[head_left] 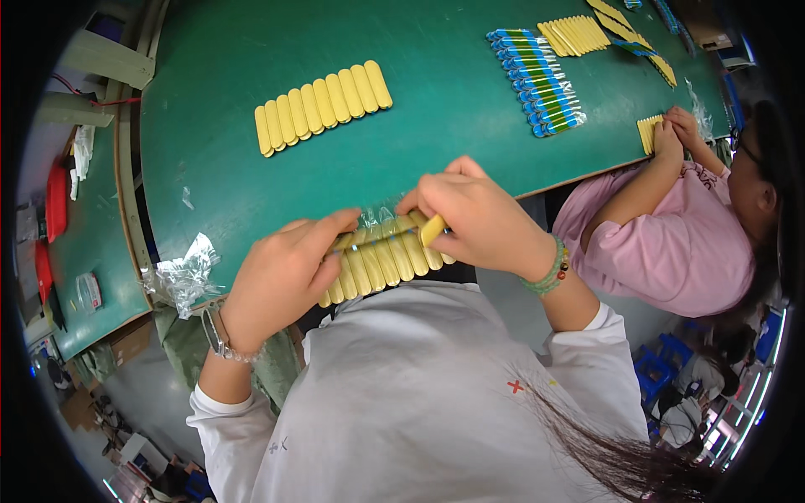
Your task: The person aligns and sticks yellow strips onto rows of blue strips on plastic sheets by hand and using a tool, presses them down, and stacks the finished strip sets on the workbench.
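Observation:
Close to my body, over the table's near edge, I hold a row of yellow, round-ended flat strips (377,267) that look like nail files. Clear plastic film (381,211) shows along the row's far side. My left hand (281,272) grips the left end, fingers over the top and thumb on the strips. At the right end my right hand (478,220) is closed, with one yellow strip (432,229) tilted out of line by its thumb and fingers. Another row of yellow strips (323,107) lies on the green table, beyond my hands.
Crumpled clear film (189,272) lies at the table's near left corner. A blue-and-green row of wrapped strips (539,82) and a yellow stack (574,35) lie at the far right. Beside me on the right, a person in pink (671,226) holds a small yellow bundle (648,134).

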### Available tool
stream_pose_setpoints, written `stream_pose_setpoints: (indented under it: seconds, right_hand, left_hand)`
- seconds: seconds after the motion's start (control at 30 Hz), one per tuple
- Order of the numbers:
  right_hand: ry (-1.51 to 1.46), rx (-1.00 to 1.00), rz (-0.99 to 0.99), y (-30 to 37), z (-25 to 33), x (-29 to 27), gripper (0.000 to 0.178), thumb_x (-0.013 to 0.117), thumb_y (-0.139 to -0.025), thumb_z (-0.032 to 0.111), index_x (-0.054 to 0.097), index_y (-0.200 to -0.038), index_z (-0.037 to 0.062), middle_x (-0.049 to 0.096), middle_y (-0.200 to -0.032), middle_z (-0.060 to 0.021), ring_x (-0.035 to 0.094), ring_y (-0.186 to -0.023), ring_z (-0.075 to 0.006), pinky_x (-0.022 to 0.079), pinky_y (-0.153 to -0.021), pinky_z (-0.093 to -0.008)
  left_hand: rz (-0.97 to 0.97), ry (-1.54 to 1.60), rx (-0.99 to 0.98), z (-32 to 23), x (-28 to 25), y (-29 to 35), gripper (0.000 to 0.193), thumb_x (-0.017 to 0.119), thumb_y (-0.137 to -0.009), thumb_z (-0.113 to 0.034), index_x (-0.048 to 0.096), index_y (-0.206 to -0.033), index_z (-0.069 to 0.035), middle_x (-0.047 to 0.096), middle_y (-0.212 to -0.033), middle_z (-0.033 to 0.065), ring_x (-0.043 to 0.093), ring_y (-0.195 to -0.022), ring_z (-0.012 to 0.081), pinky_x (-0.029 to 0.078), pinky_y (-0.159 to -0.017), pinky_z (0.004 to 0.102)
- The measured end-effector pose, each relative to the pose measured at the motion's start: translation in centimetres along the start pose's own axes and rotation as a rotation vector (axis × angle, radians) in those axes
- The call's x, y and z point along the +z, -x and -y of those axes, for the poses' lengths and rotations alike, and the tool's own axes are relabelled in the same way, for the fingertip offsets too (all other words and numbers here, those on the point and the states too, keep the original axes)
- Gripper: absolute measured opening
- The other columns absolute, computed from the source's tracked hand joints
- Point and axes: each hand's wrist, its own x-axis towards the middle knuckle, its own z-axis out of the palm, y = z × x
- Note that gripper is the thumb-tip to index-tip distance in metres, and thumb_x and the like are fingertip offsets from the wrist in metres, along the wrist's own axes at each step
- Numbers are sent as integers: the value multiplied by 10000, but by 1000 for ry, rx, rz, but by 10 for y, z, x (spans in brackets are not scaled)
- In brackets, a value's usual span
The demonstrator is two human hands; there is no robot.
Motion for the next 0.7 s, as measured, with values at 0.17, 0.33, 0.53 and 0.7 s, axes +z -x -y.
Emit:
stream_pose_setpoints:
  seconds: [0.17, 0.33, 0.53, 0.7]
  right_hand:
    - [58, -198, -184, -3, -2, 8, 80, 604, -839, 39, 578, -906, 74, 698, -930, -44, 659, -919, -215, 408, -871, -353]
    - [287, -366, -453, -18, 7, -17, 151, 582, -841, 29, 628, -975, 81, 700, -973, -38, 661, -972, -201, 402, -952, -388]
    - [57, -68, -33, -10, -11, 4, 330, 699, -758, 118, 602, -1071, 75, 677, -1171, -107, 564, -1244, -264, 328, -1050, -422]
    - [-187, -14, -223, -12, -23, -16, 343, 635, -939, 319, 483, -943, 12, 598, -975, -132, 515, -818, -279, 415, -831, -379]
  left_hand:
    - [-167, -117, 188, 6, -2, 7, 387, 582, -803, 16, 645, -1184, -12, 705, -1132, 130, 639, -1115, 317, 520, -935, 410]
    - [-619, -619, 368, -19, -26, -1, 357, 588, -813, -38, 669, -1161, -39, 705, -1160, 92, 634, -1145, 304, 506, -975, 469]
    - [-379, -341, 204, 20, 28, 5, 427, 545, -802, 56, 645, -1208, -27, 646, -1274, 131, 599, -1209, 310, 472, -1048, 436]
    - [-419, -285, 280, 35, 26, 6, 437, 589, -745, 81, 654, -1166, -15, 665, -1225, 127, 599, -1200, 326, 484, -1025, 452]
